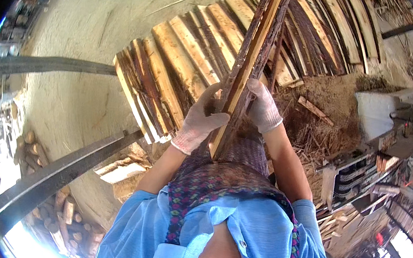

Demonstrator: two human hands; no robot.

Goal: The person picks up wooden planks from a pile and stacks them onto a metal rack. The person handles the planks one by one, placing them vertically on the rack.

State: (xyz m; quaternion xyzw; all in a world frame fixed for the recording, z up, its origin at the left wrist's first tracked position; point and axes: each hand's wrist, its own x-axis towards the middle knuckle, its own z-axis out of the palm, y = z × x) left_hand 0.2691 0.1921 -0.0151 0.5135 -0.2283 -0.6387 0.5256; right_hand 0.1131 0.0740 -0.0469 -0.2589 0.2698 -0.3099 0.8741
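Between my hands, a long bark-edged wooden slab [251, 62] slants up and away from my apron. Dark rough bark runs along its sides, with a pale yellow sawn strip down the middle; whether it is one piece or two together I cannot tell. My left hand [199, 123], in a whitish knit glove, grips its left side near the lower end, thumb laid across it. On the opposite side, my gloved right hand [264, 108] is closed against the bark, its fingers partly hidden. Beyond the hands lies a wide row of similar slabs [181, 65].
Dark metal beams [70, 171] cross at left. On the right stands a machine with a metal frame [351, 182], and bark scraps and sawdust [317, 122] cover the floor beside it. Cut logs [66, 220] are heaped at lower left.
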